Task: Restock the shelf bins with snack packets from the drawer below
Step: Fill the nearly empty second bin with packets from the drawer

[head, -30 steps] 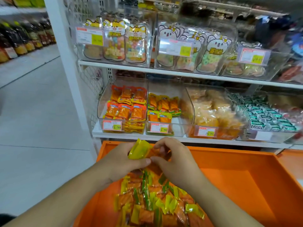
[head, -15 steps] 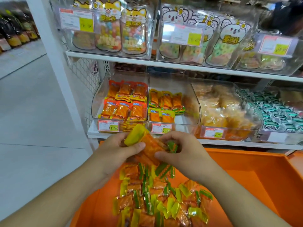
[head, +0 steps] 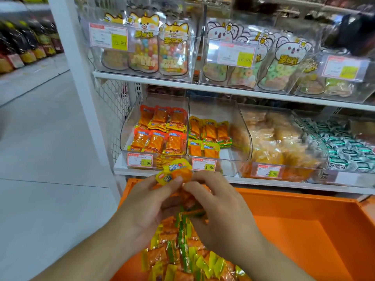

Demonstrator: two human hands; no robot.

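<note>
My left hand (head: pixel 150 201) and my right hand (head: pixel 221 207) together hold a small bunch of yellow-and-orange snack packets (head: pixel 174 173) just above the orange drawer (head: pixel 304 230). The packets' yellow tops stick up over my left thumb, level with the lower shelf's front edge. A heap of the same yellow-green packets (head: pixel 182 254) lies in the drawer under my wrists. Straight ahead, a clear bin (head: pixel 233 157) holds a few matching yellow packets (head: pixel 209 134). The bin to its left (head: pixel 129 126) is filled with red-topped orange packets.
Right of the two bins stand a bin of pale golden snacks (head: pixel 272 142) and one of green-white wrapped sweets (head: pixel 345 147). The upper shelf (head: pixel 203 86) carries clear boxes of animal-shaped candy bags. A white shelf post (head: pixel 81 84) stands at left, with floor beyond.
Both hands have risen from the drawer heap with the bunch of packets, moving up to the level of the lower shelf edge; the packets' printed fronts now face me.
</note>
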